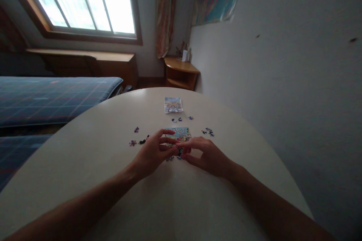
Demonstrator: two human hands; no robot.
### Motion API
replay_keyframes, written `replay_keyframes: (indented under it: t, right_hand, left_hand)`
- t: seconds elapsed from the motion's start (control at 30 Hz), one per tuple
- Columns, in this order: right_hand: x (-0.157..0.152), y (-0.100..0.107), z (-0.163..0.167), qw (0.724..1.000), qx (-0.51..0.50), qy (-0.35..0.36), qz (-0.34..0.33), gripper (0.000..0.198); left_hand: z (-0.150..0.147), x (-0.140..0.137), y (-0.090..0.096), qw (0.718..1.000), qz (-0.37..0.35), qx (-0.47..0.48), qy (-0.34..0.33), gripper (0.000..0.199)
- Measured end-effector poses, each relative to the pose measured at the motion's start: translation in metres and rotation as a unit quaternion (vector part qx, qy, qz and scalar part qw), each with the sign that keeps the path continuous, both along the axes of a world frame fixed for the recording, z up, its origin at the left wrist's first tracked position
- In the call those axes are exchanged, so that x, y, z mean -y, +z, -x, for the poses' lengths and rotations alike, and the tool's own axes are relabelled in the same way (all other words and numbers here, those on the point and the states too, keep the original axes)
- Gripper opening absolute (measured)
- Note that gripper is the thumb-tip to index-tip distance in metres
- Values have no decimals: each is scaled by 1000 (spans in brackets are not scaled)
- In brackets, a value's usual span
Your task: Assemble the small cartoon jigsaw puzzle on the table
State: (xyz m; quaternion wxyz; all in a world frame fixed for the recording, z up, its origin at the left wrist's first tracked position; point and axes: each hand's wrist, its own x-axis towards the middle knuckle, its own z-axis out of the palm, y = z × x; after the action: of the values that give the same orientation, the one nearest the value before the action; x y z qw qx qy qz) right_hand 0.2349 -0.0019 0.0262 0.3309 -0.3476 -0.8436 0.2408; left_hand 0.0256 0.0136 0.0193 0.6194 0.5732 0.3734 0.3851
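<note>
A partly assembled jigsaw puzzle (pixel 181 131), colourful with a light blue upper part, lies flat on the round white table (pixel 118 188). My left hand (pixel 155 148) rests over its left side with the fingers stretched out and apart. From the right, my right hand (pixel 205 154) reaches its lower edge. There the right thumb and fingertips come together at a small dark puzzle piece (pixel 180 153), which the fingers partly cover. More of the puzzle's lower part is hidden by both hands.
Loose puzzle pieces lie left of the puzzle (pixel 132 143), right of it (pixel 209 131) and behind it (pixel 180 119). A printed picture sheet (pixel 173 105) lies farther back. The white wall (pixel 283 83) runs along the right; a plaid mattress (pixel 56 98) is at left.
</note>
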Motion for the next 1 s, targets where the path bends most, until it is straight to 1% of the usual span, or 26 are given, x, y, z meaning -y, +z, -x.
replay_keyframes:
  t: [0.07,0.17,0.23,0.27,0.3,0.33,0.37,0.43,0.47,0.53,0.6,0.67,0.83,0.9,1.0]
  right_hand:
    - [1,1,1,1000,16,3,-2,23]
    - [3,4,-1,999,45,-3,10,22]
    - [2,8,-7,998,65,-11,17,22]
    - [2,11,-11,997,77,-16,22,21]
    - [1,14,-16,995,89,-28,30,20]
    - [0,16,-22,993,100,-44,43,20]
    - [-1,18,-27,990,113,-55,65,19]
    - [-2,22,-35,981,139,-64,116,18]
    - [-3,23,-37,976,150,-66,141,17]
    - [-3,24,-38,968,165,-70,176,17]
    - [-3,25,-36,963,177,-73,187,16]
    - [-2,27,-33,962,184,-72,188,17]
    - [-1,28,-34,958,178,-71,215,29]
    - [-1,27,-35,958,184,-71,206,27]
    - [-1,25,-34,961,191,-75,188,19]
  left_hand:
    - [-1,1,-2,1000,-12,0,-2,51]
    - [-2,3,-6,999,-42,-3,-15,51]
    - [-1,4,-9,996,-88,-23,-20,47]
    - [0,5,-11,990,-126,-52,-18,43]
    - [1,6,-12,980,-175,-92,-15,39]
    - [2,7,-14,963,-230,-139,-14,35]
    - [4,9,-15,940,-286,-185,-20,32]
    - [7,11,-17,889,-380,-250,-47,33]
    - [8,13,-17,867,-414,-267,-66,35]
    - [9,14,-17,836,-458,-289,-93,36]
    - [10,14,-18,817,-479,-303,-106,35]
    - [10,13,-18,810,-485,-309,-116,33]
    - [10,13,-19,806,-485,-313,-127,27]
    - [10,13,-19,806,-485,-315,-129,26]
    - [10,13,-19,805,-484,-316,-130,24]
